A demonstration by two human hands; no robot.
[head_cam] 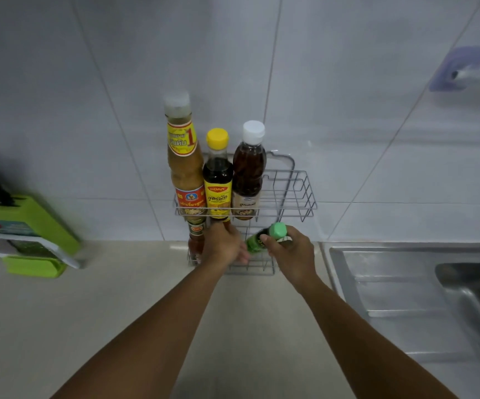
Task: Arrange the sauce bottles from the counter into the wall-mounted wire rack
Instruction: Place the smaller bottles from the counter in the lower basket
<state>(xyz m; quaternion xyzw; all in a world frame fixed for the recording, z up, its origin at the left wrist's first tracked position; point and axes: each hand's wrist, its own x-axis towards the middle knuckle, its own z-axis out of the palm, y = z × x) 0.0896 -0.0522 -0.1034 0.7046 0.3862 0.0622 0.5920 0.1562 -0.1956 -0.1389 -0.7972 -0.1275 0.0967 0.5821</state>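
A wall-mounted wire rack (pixel 299 191) has two tiers. Its upper tier holds a tall tan sauce bottle (pixel 185 168), a dark yellow-capped bottle (pixel 218 180) and a brown white-capped bottle (pixel 249 174); the right part is bare. In the lower tier (pixel 257 272) a red-brown bottle (pixel 195 240) stands at the left. Beside it my left hand (pixel 223 246) is closed around an amber bottle (pixel 224 221), which is mostly hidden by the fingers. My right hand (pixel 289 251) grips a tilted green-capped bottle (pixel 264 236) in front of the lower tier.
A green knife block (pixel 26 223) with a black handle stands on the beige counter (pixel 118 312) at the left. A steel sink (pixel 434 298) lies to the right. A purple wall pad with a bar (pixel 460 69) hangs at the upper right.
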